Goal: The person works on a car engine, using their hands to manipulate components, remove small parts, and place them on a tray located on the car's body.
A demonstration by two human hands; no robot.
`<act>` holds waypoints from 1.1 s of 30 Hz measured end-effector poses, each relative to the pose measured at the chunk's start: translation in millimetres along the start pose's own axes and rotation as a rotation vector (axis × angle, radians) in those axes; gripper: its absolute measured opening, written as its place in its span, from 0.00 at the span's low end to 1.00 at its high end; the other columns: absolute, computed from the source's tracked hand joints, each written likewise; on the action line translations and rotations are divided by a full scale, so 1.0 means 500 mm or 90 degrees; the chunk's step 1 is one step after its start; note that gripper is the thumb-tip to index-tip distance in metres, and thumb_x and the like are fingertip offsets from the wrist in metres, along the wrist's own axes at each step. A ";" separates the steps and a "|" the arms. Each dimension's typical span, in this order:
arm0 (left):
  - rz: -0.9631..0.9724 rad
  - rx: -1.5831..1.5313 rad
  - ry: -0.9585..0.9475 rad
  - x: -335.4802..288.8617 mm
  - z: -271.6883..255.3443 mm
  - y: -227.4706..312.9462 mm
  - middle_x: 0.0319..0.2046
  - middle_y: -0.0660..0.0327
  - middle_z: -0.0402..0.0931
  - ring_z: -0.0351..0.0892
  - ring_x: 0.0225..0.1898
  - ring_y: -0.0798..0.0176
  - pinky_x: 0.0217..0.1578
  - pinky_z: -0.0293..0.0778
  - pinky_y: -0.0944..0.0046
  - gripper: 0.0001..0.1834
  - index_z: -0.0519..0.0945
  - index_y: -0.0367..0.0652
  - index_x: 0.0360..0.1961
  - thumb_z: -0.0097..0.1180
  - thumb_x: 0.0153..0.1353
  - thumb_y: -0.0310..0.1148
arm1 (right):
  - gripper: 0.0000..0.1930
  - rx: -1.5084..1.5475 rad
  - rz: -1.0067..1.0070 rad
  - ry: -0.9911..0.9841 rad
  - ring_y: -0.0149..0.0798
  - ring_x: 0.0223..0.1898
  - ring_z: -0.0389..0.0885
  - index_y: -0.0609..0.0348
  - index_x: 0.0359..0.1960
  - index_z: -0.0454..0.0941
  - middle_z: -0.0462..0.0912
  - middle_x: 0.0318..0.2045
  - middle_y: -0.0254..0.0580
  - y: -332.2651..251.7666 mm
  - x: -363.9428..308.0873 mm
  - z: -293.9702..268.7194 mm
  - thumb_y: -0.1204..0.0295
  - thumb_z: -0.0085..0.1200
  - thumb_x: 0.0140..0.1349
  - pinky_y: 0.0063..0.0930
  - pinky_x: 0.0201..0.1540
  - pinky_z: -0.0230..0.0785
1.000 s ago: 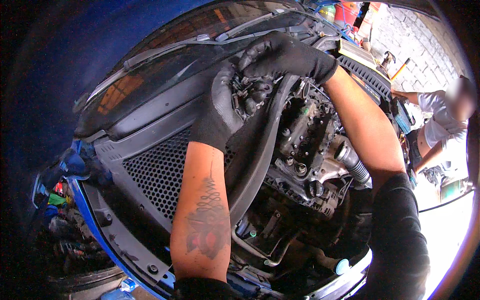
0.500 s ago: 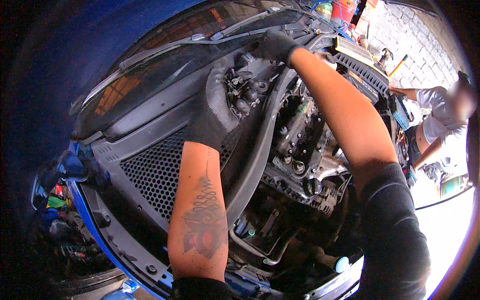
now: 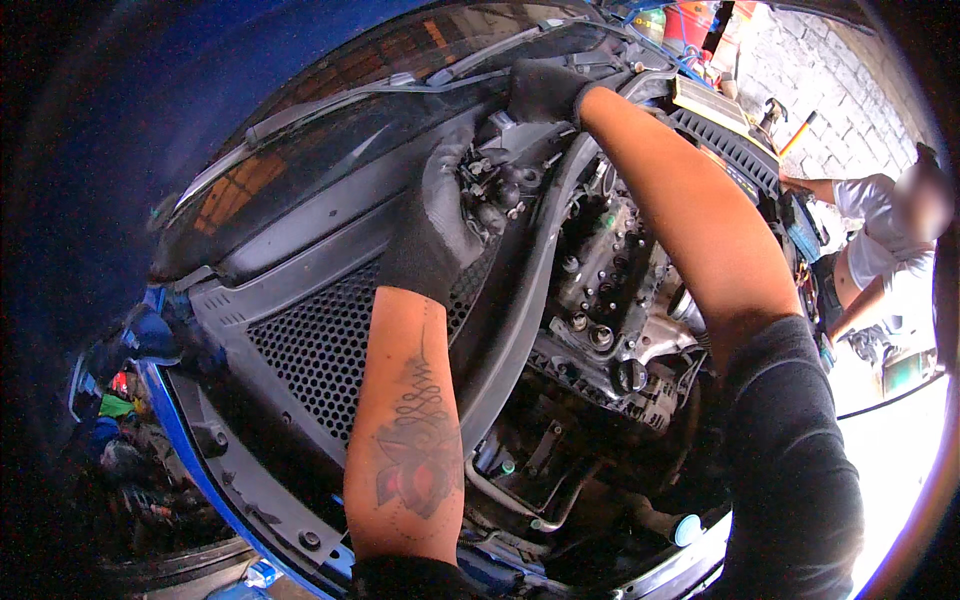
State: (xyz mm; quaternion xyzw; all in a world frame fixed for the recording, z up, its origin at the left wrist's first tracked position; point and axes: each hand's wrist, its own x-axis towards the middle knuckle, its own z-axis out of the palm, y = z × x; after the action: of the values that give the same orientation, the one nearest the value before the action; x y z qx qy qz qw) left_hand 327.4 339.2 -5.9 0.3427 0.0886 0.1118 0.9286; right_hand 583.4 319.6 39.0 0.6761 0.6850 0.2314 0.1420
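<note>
My left hand [image 3: 438, 222], in a dark glove, curls around the left side of a cluster of dark engine parts [image 3: 500, 190] with rounded black ends. The cluster lies on the black cowl panel [image 3: 310, 220] below the windshield; the left fingertips are partly hidden behind it. Just beyond its far end is my right hand [image 3: 545, 92], also gloved, bent down at the wrist with its fingers out of sight. A small grey block [image 3: 497, 122] shows between the two hands. My right forearm passes over the engine [image 3: 600, 290], whose top is uncovered.
A black rubber-edged ridge [image 3: 530, 300] separates the cowl from the engine bay. A honeycomb grille [image 3: 310, 350] spreads left of my forearm. An air filter [image 3: 705, 98] stands at the far right beside a black ribbed housing. Another person [image 3: 880, 220] leans in at the right.
The whole view has shifted slightly. Both hands stay at nearly the same places on the cowl, the left still around the cluster; the right hand's wrist looks slightly turned.
</note>
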 end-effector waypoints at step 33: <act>-0.023 -0.021 0.039 -0.004 -0.021 0.017 0.26 0.65 0.79 0.75 0.19 0.69 0.13 0.59 0.75 0.17 0.77 0.51 0.39 0.50 0.68 0.52 | 0.22 0.591 0.034 0.155 0.33 0.42 0.82 0.58 0.57 0.77 0.85 0.46 0.43 -0.102 -0.117 -0.192 0.75 0.60 0.59 0.26 0.46 0.76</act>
State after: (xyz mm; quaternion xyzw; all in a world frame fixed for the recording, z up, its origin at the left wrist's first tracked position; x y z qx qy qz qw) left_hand 322.0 351.4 -8.2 0.3224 0.1212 0.1068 0.9327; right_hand 493.8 250.5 87.9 0.6533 0.7100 -0.0183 -0.2622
